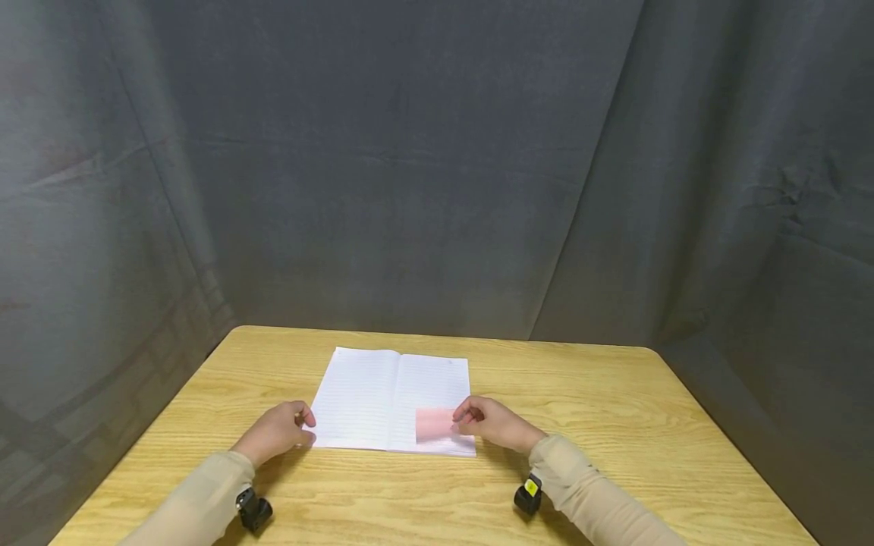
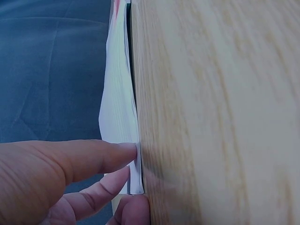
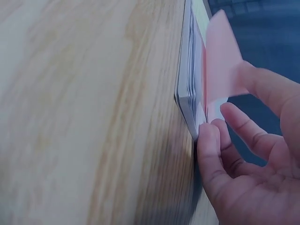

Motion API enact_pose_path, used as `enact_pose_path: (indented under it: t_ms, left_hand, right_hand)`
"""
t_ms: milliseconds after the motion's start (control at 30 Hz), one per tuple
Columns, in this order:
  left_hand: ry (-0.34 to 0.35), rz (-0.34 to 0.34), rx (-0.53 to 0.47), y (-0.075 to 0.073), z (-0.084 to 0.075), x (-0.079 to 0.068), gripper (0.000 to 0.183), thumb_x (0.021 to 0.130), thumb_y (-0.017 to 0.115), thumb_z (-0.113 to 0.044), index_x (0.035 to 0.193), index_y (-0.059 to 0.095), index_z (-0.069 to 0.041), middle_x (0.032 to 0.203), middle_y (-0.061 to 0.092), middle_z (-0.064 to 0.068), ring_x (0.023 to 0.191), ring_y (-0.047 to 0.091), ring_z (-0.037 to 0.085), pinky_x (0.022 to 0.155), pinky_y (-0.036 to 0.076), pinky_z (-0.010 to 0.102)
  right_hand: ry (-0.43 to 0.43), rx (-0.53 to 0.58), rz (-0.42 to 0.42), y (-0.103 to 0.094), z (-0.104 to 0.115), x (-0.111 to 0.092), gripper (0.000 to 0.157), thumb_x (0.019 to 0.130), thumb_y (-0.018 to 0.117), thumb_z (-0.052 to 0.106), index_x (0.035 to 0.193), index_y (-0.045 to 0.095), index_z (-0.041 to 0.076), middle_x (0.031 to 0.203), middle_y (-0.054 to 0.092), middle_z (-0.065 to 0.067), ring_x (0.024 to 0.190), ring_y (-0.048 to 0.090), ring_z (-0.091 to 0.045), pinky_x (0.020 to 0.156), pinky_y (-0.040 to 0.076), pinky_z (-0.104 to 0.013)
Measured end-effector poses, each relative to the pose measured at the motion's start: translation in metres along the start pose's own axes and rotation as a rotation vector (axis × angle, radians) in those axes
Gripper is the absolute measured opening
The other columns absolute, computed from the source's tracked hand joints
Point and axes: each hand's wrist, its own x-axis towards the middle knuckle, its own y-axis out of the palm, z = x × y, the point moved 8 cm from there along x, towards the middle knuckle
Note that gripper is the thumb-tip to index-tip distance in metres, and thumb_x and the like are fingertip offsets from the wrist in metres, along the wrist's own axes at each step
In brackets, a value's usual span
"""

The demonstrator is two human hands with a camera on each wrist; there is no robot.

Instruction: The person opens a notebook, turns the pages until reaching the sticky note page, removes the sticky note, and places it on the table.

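Observation:
An open notebook (image 1: 355, 398) with white lined pages lies flat on the table. A pink, slightly see-through sticky note (image 1: 432, 425) is over the lower right part of its right page. My right hand (image 1: 501, 425) holds the note at its right edge, and in the right wrist view the note (image 3: 222, 58) stands up off the page against one fingertip. Other fingertips of that hand touch the notebook's corner. At the notebook's lower left corner is my left hand (image 1: 276, 431), its fingertips (image 2: 124, 152) resting on the page edge.
The wooden table (image 1: 587, 394) extends around the notebook on all sides. Grey cloth (image 1: 410, 189) hangs behind the table and along both its sides. A small black camera is strapped to each wrist over beige sleeves (image 1: 198, 500).

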Motion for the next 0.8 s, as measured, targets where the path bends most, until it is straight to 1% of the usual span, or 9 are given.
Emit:
enact_pose_path:
  t_ms: [133, 233, 533, 733, 800]
  left_hand:
    - [-0.003, 0.002, -0.003, -0.0003, -0.0009, -0.0008, 0.019, 0.074, 0.071, -0.007, 0.086, 0.055, -0.005, 0.080, 0.052, 0.005, 0.067, 0.046, 0.019, 0.058, 0.037, 0.031]
    - [-0.004, 0.004, -0.008, -0.0005, -0.0019, -0.0016, 0.020, 0.074, 0.070, -0.007, 0.086, 0.055, -0.004, 0.080, 0.053, 0.005, 0.067, 0.046, 0.019, 0.058, 0.038, 0.031]
    - [-0.015, 0.006, 0.002, 0.0003, -0.0001, -0.0009, 0.020, 0.074, 0.071, -0.008, 0.086, 0.055, -0.005, 0.081, 0.053, 0.006, 0.067, 0.046, 0.020, 0.058, 0.038, 0.031]
    - [-0.014, 0.005, 0.008, 0.0002, 0.0003, -0.0004, 0.020, 0.074, 0.071, -0.008, 0.086, 0.055, -0.005, 0.081, 0.052, 0.005, 0.067, 0.046, 0.020, 0.058, 0.038, 0.031]
    - [-0.012, 0.006, 0.006, 0.0001, 0.0000, -0.0011, 0.020, 0.074, 0.071, -0.008, 0.086, 0.055, -0.005, 0.080, 0.052, 0.006, 0.067, 0.046, 0.020, 0.058, 0.038, 0.031]
  right_hand:
    - [-0.004, -0.052, -0.025, -0.0008, -0.0008, 0.0011, 0.020, 0.092, 0.056, 0.024, 0.097, 0.059, 0.005, 0.083, 0.054, -0.006, 0.073, 0.051, -0.013, 0.064, 0.045, -0.026]
    - [-0.015, -0.056, -0.034, -0.0010, -0.0016, 0.0024, 0.020, 0.094, 0.054, 0.023, 0.096, 0.059, 0.004, 0.081, 0.055, -0.007, 0.070, 0.050, -0.013, 0.062, 0.045, -0.027]
    - [-0.030, -0.044, -0.059, -0.0019, -0.0028, 0.0032, 0.011, 0.092, 0.056, 0.012, 0.095, 0.060, 0.003, 0.074, 0.055, -0.009, 0.065, 0.050, -0.015, 0.056, 0.044, -0.026]
    - [-0.038, -0.064, -0.075, -0.0025, -0.0020, 0.0028, 0.008, 0.088, 0.060, 0.006, 0.094, 0.061, 0.001, 0.077, 0.054, -0.005, 0.065, 0.046, -0.012, 0.056, 0.041, -0.022]
    - [-0.043, -0.066, -0.073, -0.0018, 0.0019, 0.0012, 0.007, 0.087, 0.059, 0.003, 0.093, 0.060, -0.001, 0.079, 0.054, -0.007, 0.066, 0.045, -0.011, 0.056, 0.040, -0.022]
